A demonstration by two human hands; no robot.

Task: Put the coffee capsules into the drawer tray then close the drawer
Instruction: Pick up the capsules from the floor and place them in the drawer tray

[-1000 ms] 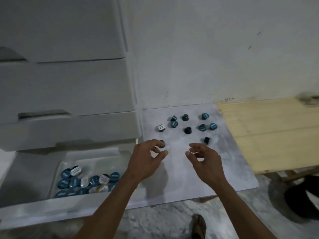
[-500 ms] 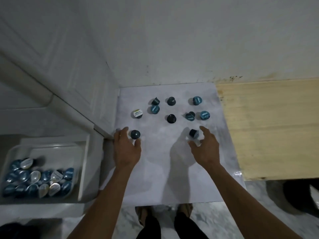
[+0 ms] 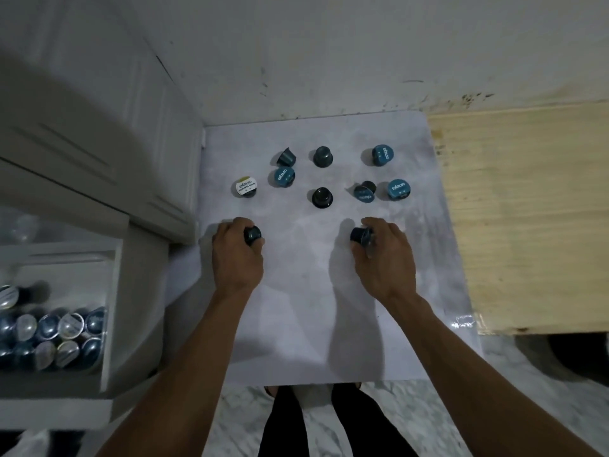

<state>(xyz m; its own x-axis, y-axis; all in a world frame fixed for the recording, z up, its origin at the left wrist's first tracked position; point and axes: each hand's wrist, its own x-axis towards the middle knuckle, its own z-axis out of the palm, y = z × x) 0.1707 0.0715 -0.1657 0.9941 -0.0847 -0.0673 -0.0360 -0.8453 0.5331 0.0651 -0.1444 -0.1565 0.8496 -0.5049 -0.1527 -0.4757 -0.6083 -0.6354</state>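
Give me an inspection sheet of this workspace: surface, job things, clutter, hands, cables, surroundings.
Surface: pale marbled sheet on the floor, against the wall.
Job things: eight loose capsules lie on the sheet beyond the hands, among them a white-lid capsule and a black capsule; open drawer at left with a tray already holding many capsules.
Clutter: nothing seen.
Hands: left hand grips a dark capsule; right hand grips another capsule.
Cables: nothing seen.
Surroundings: white cabinet at left, stained wall behind, wooden board at right, marble floor below.
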